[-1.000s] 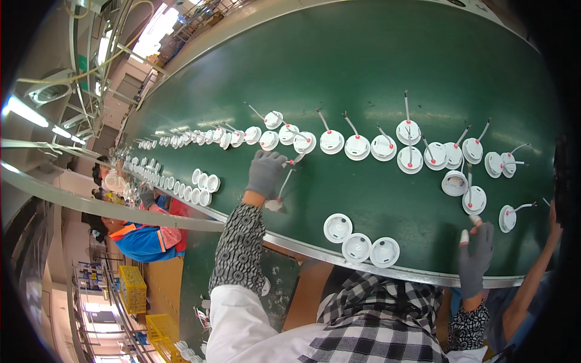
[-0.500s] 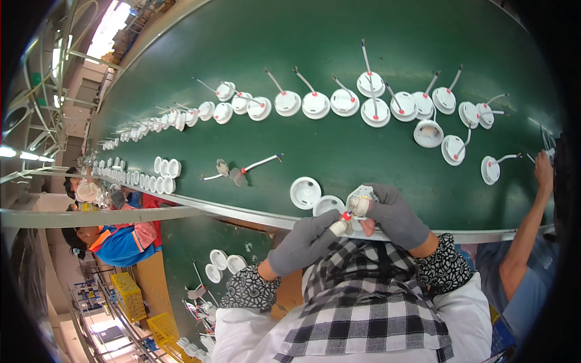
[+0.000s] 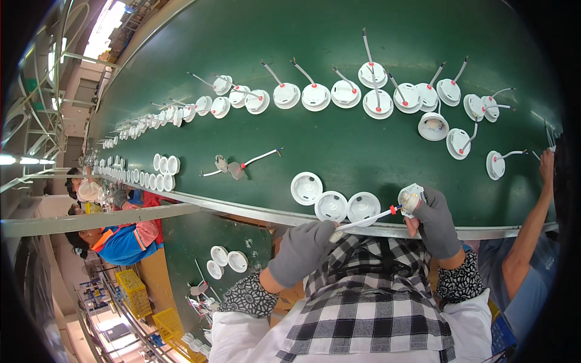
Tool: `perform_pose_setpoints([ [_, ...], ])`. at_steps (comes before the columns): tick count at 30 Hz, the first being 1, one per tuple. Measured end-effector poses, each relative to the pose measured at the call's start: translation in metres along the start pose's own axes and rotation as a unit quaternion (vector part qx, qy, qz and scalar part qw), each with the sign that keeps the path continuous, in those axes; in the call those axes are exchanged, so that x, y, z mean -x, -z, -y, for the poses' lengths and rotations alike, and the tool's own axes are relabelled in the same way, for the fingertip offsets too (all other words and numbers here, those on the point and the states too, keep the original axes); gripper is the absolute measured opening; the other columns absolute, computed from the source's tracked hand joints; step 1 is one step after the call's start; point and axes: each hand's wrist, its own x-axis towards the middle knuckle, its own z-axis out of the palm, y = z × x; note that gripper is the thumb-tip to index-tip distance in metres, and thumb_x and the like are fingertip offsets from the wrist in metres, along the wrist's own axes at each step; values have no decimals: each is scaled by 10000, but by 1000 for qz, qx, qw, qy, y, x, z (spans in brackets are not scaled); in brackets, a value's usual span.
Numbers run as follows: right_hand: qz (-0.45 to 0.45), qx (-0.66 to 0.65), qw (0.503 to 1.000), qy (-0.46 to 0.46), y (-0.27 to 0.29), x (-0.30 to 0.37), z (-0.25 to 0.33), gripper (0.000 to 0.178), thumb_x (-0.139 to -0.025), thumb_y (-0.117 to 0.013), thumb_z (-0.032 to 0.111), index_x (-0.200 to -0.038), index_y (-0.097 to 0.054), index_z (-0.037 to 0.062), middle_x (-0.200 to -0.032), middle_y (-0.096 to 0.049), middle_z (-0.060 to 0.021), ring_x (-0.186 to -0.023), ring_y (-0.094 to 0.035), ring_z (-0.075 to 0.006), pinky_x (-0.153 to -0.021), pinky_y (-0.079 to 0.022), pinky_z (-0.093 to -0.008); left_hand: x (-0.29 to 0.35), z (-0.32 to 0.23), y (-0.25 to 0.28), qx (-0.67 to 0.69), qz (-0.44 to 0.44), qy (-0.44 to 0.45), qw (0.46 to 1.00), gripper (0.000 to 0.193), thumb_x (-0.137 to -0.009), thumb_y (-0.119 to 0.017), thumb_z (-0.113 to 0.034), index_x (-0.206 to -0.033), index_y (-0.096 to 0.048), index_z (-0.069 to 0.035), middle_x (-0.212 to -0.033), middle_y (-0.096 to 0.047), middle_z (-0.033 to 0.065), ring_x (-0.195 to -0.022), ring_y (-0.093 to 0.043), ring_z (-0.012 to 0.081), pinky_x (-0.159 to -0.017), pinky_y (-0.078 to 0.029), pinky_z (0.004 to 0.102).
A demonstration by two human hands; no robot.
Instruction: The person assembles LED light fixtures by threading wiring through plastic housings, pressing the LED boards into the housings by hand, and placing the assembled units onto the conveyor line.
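Note:
A white cable [image 3: 366, 221] with a red grommet stretches between my two gloved hands above the near table edge. My left hand [image 3: 302, 253] pinches its left end. Closed around a small white-and-silver electrical part [image 3: 411, 198] at the cable's other end is my right hand [image 3: 437, 222]; coloured wires show between grommet and part. Just beyond the hands sit three open white round housings: a left one [image 3: 307, 188], a middle one [image 3: 331, 207] and a right one [image 3: 363, 206], partly behind the cable.
Several white round housings with upright cables [image 3: 316, 97] line the green table [image 3: 254, 36]. A loose wired part [image 3: 236, 169] lies left of the housings. At the right edge is another person's hand [image 3: 546, 162]. More housings [image 3: 237, 261] rest on a side table at lower left.
My right hand has moved right with the electrical part, away from my left hand. The cable is now drawn out straight between them, and the right-hand housing has come into full sight.

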Motion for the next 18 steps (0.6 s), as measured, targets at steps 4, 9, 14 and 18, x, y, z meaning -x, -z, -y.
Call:
perform_pose_setpoints([
  [4, 86, -14, 996, 0, 11, -10, -7, 152, -882, -594, 151, -861, -619, 3, -573, -555, -11, -472, -493, -68, -461, -374, -221, 2, 13, 25, 165, 92, -46, 981, 181, -852, -626, -123, -1014, -595, -47, -757, -611, 109, -620, -607, 283, -594, -512, 332],
  [9, 8, -343, 937, 73, 53, -34, -18, 205, -964, -507, 231, -934, -553, 33, -586, -463, 19, -452, -434, -92, -434, -350, -239, -24, 75, 42, 216, 75, 47, 972, 268, -913, -543, -168, -1145, -601, -47, -763, -627, 78, -661, -624, 200, -632, -483, 277],
  [14, 8, -287, 950, 123, 11, -30, -16, 262, -1000, -452, 286, -967, -537, 41, -604, -447, 6, -478, -445, -116, -455, -373, -255, -55, 111, 13, 23, -49, 60, 997, 273, -901, -540, -149, -1136, -604, -26, -776, -621, 92, -707, -604, 179, -689, -479, 292],
  [18, -98, -157, 960, 211, -26, -22, -17, 281, -1001, -454, 267, -1008, -560, 7, -706, -555, -35, -581, -523, -121, -546, -422, -257, -50, 93, 13, 182, -40, 179, 966, 316, -858, -513, -69, -1160, -580, -4, -768, -626, 45, -682, -581, 116, -628, -471, 272],
])
